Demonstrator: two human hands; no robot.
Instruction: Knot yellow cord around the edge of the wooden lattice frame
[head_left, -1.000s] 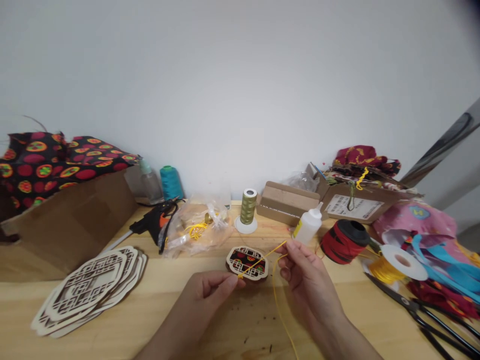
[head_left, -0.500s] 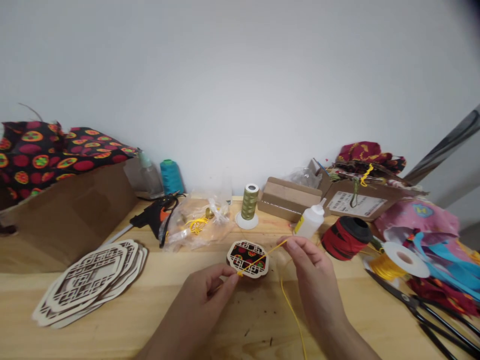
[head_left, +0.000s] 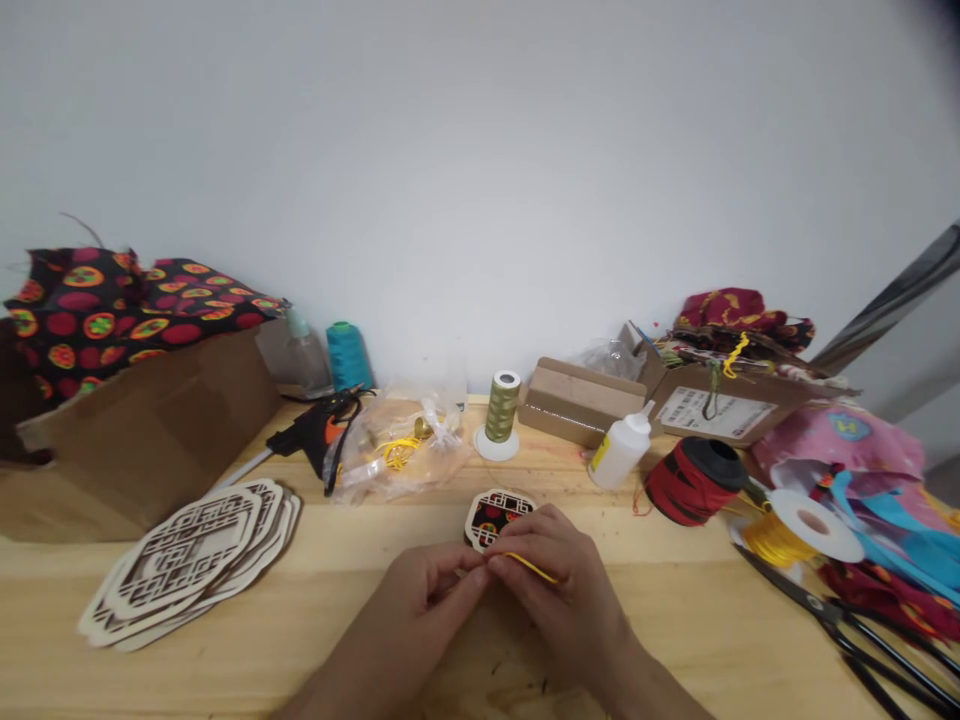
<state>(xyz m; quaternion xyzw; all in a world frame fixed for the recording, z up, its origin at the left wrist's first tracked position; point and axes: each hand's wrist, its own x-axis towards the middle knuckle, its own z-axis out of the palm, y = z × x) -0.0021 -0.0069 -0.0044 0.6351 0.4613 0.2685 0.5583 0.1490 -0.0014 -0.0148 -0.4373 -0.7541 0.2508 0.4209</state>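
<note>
The right hand (head_left: 574, 600) pinches the yellow cord (head_left: 536, 568) between thumb and forefinger, a stretch of it lying along the fingers. The left hand's (head_left: 405, 610) thumb and forefinger are pressed together, their tips meeting the right ones; whether cord is caught between them is hidden. The small lattice piece (head_left: 491, 515) lies just beyond both sets of fingertips, partly covered by the right fingers. For neat work, a steady left pinch and light, even right-hand tension should suit this thin cord; a hard tug could shift the piece or twist the strand.
</note>
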